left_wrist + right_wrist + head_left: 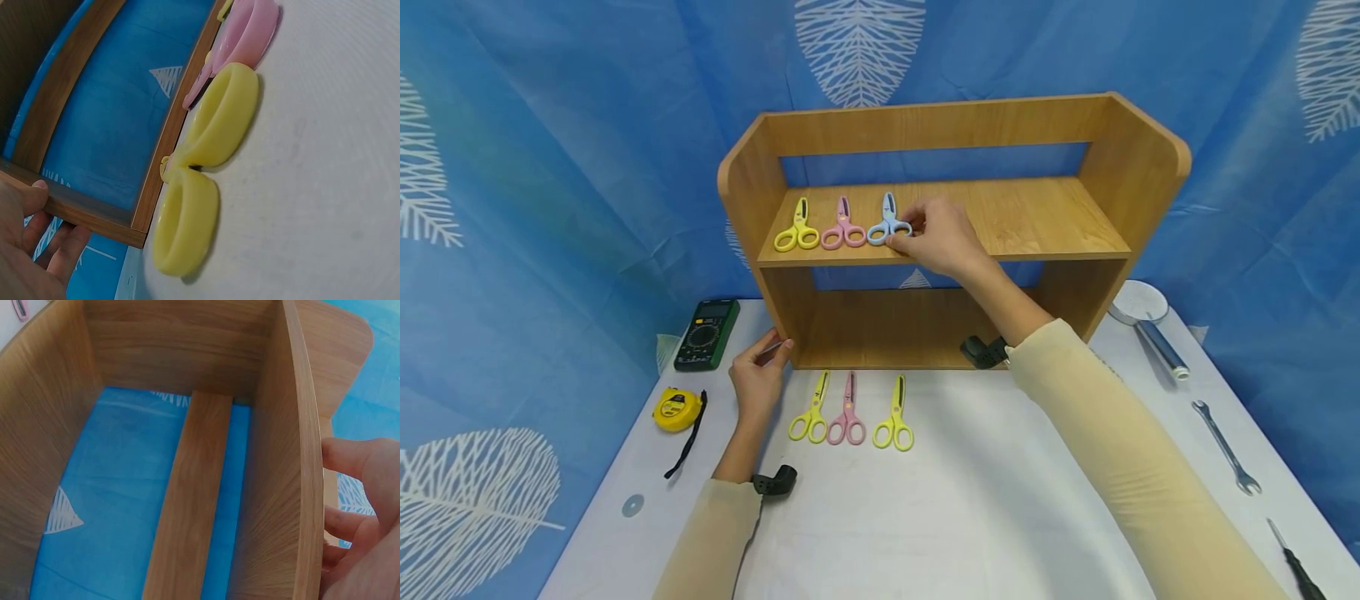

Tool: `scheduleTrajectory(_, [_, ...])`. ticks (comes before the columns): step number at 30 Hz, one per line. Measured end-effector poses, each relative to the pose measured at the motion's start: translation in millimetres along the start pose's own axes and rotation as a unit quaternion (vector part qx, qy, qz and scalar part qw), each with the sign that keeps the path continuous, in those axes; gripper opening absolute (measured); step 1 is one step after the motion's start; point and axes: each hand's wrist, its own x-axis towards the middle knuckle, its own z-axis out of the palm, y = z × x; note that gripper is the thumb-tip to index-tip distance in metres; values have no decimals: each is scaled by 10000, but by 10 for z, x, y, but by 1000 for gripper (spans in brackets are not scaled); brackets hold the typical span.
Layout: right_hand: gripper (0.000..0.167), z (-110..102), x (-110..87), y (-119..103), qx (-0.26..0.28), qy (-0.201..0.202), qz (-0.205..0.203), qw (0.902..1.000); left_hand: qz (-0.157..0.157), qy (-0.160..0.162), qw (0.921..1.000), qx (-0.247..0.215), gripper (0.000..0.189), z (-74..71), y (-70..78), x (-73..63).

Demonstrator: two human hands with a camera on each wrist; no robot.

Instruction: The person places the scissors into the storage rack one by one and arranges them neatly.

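A two-tier wooden shelf (1037,217) stands at the back of the white table. Along its upper board lie yellow scissors (801,218), pink scissors (843,218) and blue scissors (889,207), blades pointing back. My right hand (943,237) pinches the right handle loop of the blue pair; that pair is hidden in the right wrist view. My left hand (758,379) grips the shelf's left side panel low down, thumb on its front edge in the left wrist view. On the table before the shelf lie yellow scissors (816,408), pink scissors (849,410) and another yellow pair (897,412).
To the left are a green multimeter (706,335), a yellow tape measure (676,410) with a black strap, and a grey washer (633,505). Along the right edge lie a magnifying glass (1138,302), a wrench (1228,450) and a screwdriver (1296,568). Blue cloth (587,167) hangs behind.
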Motion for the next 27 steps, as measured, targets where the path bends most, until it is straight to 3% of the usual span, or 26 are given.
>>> scheduleTrajectory(6, [45,-40,-29,9,-15,-154,62,9999,48,-14,10000,-20,42,18,-4,0])
scheduleTrajectory(11, [55,-107,-163,36,183,75,-33,9998,0,21,10000,-10,41,14,3,-1])
scheduleTrajectory(16, [49,-192,-507,76,348,443,-433,9975,25,36,10000,-74,41,3,12,-1])
scheduleTrajectory(20, [46,-189,-836,180,293,471,-717,9959,32,33,9999,-96,41,-6,12,2])
scheduleTrajectory(27, [43,95,-1325,521,411,169,-595,9972,-98,-88,9999,-97,40,-11,46,-6])
